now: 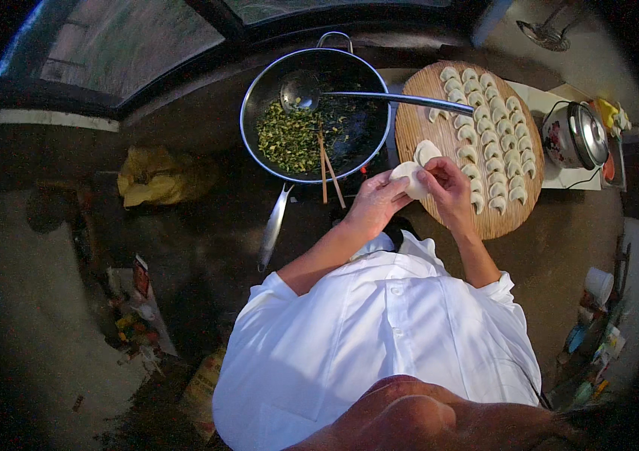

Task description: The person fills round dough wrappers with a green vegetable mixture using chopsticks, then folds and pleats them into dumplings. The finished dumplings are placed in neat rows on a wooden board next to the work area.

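Observation:
A round white dough wrapper (411,179) is held between both hands. My left hand (377,200) grips its left side, and my right hand (448,186) pinches its right edge. Just beyond it, more dough wrappers (426,151) lie on a round wooden board (421,124). Curved folded dumplings (491,135) stand in rows over the board's middle and right. On the left, a large wok (367,144) contains chopped green and yellow filling (288,138). Inside it rests the bowl of a metal ladle (299,90), whose handle reaches over the board. Wooden chopsticks (324,169) lean on the wok's near rim.
The wok's long metal handle (274,228) points towards me on the left. Right of the board stands a lidded metal pot (575,135). A yellow bag (153,176) lies farther left. Window panes are beyond the wok, and a white tub (599,283) is at the lower right.

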`<state>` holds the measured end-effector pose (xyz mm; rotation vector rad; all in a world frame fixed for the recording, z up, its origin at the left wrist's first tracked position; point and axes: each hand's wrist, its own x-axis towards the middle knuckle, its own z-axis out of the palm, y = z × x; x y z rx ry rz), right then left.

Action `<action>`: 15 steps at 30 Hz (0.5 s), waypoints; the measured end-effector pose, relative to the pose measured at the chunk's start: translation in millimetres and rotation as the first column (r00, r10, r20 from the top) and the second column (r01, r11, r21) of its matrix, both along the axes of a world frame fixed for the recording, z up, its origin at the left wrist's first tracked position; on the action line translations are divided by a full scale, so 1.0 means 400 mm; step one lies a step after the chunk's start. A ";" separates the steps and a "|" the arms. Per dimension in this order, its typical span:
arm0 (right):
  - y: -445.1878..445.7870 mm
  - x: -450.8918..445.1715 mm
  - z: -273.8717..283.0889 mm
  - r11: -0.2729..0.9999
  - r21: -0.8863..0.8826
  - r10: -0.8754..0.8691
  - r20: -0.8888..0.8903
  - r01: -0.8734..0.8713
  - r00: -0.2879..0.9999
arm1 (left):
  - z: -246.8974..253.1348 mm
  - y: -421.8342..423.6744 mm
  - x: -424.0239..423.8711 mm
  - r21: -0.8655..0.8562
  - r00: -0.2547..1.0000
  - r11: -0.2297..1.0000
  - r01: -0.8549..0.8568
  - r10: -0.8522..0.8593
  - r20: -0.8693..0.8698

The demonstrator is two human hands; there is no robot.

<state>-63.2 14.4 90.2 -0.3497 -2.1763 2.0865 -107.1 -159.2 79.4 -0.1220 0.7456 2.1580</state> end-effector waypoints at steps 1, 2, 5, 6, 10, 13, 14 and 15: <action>-0.023 -0.009 0.013 0.999 -0.052 0.004 -0.015 -0.005 1.000 | 0.016 -0.028 -0.006 -0.040 1.000 0.999 0.002 -0.003 -0.012; -0.046 -0.017 0.028 0.995 -0.103 0.009 -0.030 -0.012 1.000 | 0.022 -0.054 -0.013 -0.096 0.999 0.995 -0.001 -0.004 -0.050; -0.118 -0.040 0.086 0.994 0.015 0.113 -0.095 -0.112 0.989 | 0.053 -0.139 -0.026 -0.245 0.980 0.969 -0.043 -0.007 -0.199; -0.141 -0.047 0.102 0.981 0.132 0.159 -0.112 -0.144 0.981 | 0.062 -0.165 -0.032 -0.254 0.974 0.966 -0.044 -0.016 -0.228; -0.214 -0.085 0.137 0.888 0.339 0.392 -0.206 -0.310 0.897 | 0.084 -0.272 -0.050 -0.359 0.974 0.933 0.013 -0.094 -0.208; -0.222 -0.153 0.092 0.884 0.316 0.414 -0.188 -0.344 0.891 | 0.100 -0.358 -0.048 -0.409 0.969 0.904 -0.126 0.025 -0.244; -0.212 -0.186 0.084 0.839 0.392 0.471 -0.172 -0.378 0.865 | 0.107 -0.397 -0.049 -0.325 0.947 0.918 -0.228 0.131 -0.294; -0.198 -0.220 0.053 0.707 0.614 0.550 -0.167 -0.350 0.818 | 0.115 -0.437 -0.049 -0.236 0.912 0.916 -0.325 0.238 -0.333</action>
